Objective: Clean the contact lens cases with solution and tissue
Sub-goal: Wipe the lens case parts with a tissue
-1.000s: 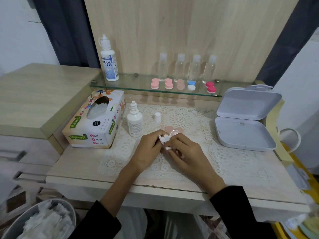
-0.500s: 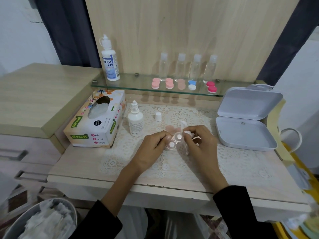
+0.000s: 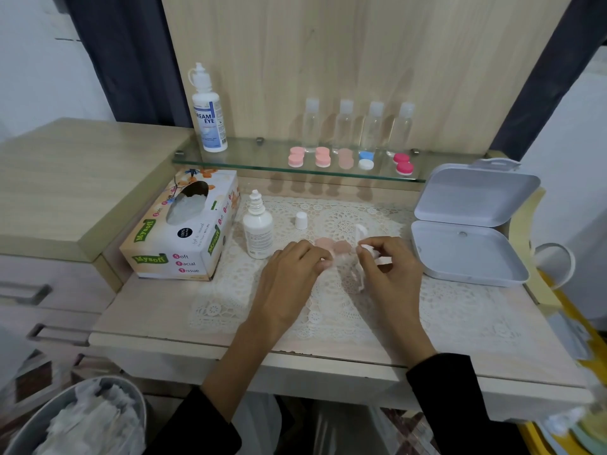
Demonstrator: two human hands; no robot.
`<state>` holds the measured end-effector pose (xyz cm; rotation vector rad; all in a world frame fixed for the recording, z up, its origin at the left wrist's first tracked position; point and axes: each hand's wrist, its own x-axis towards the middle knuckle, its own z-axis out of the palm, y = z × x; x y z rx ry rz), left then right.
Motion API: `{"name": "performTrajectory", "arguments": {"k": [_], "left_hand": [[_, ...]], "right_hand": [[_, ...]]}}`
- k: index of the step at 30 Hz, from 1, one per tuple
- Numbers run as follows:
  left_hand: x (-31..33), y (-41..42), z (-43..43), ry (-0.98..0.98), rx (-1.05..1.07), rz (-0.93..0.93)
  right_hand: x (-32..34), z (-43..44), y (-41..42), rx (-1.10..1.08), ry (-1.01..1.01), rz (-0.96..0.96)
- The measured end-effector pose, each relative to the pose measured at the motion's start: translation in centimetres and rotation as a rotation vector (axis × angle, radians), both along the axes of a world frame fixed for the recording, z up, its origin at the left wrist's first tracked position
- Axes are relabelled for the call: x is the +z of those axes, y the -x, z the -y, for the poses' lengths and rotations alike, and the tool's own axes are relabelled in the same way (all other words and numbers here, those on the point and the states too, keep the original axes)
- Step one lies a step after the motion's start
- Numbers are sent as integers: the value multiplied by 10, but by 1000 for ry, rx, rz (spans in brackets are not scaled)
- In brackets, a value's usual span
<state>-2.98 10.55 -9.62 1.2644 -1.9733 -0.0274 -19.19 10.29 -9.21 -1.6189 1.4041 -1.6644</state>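
Mysoft "Soft Facial Tissue" box (image 3: 179,229), "Dream Eye" bottle (image 3: 208,116), right hand (image 3: 387,267) pinching tissue (image 3: 360,232), left hand (image 3: 289,274) gripping lens case (image 3: 340,257)

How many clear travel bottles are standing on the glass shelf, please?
4, in a row along the back of the glass shelf: one at the left, the next, the third, and the last at the right. None seems hidden.

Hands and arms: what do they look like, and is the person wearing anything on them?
Both hands are bare: no gloves, and no rings or watch that I can see. The left hand and the right hand each come out of a long black sleeve. The left sleeve and the right sleeve stop partway up the forearms, leaving the wrists uncovered.
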Motion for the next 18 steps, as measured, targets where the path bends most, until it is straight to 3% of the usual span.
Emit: {"name": "performTrajectory", "arguments": {"k": [9, 18], "left_hand": [[-5, 1, 1, -2, -20, 10], [-2, -2, -2, 48, 60, -6]], "right_hand": [[-3, 2, 3, -69, -46, 48], [0, 2, 5, 7, 0, 54]]}}
